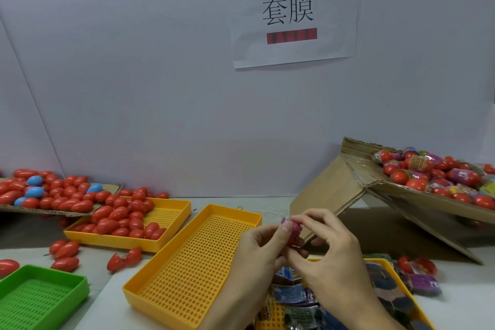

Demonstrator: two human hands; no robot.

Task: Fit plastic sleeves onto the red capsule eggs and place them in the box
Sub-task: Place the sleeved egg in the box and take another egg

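Head view: both hands meet above the near desk point(112, 284). The left hand point(257, 246) and right hand point(329, 252) each keep a closed grip on one red capsule egg point(292, 233), probably steadying it while its pink sleeve point(284, 222) slides on. Loose sleeves point(292, 292) lie just below, handy. The tilted box point(356, 185), far right, holds finished eggs.
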